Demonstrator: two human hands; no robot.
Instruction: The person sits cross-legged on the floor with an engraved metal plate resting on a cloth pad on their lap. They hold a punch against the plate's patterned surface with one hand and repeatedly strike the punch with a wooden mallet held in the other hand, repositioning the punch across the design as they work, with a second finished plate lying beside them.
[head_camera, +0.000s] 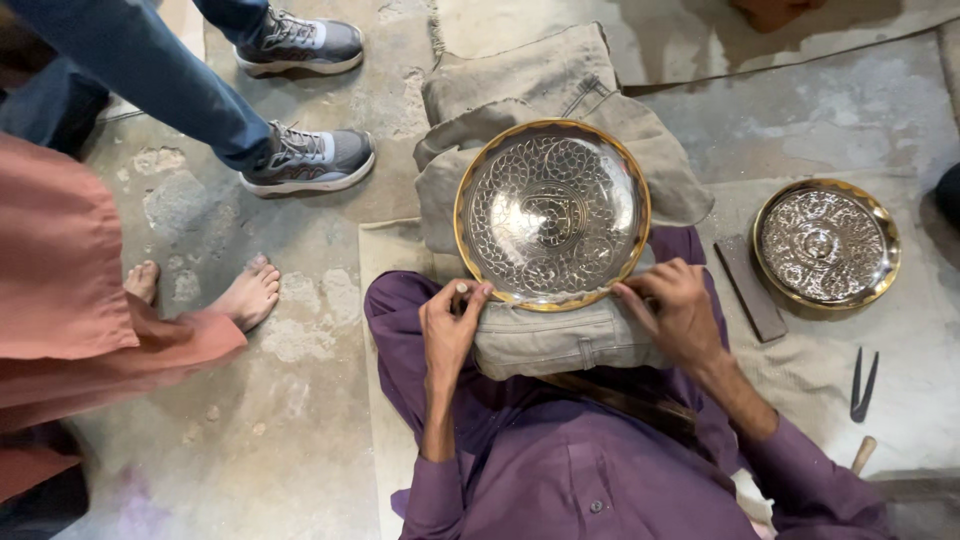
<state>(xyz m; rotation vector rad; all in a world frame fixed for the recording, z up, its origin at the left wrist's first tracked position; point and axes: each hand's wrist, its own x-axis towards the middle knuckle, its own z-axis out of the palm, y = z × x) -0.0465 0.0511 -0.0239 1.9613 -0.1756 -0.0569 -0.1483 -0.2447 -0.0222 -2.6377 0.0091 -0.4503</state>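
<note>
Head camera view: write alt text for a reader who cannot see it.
A seated person in purple holds a round engraved silver plate with a gold rim on a grey cloth cushion, left hand and right hand at its lower edge. A smaller matching plate lies to the right on the concrete floor.

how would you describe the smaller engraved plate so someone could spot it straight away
Start from the seated person in purple, whose left hand and right hand touch a large engraved bowl resting on cloth sacks. To that person's right, on the pale floor cloth, lies the smaller plate, beside a dark flat block. It is smaller, darker silver and untouched by any hand.
</note>
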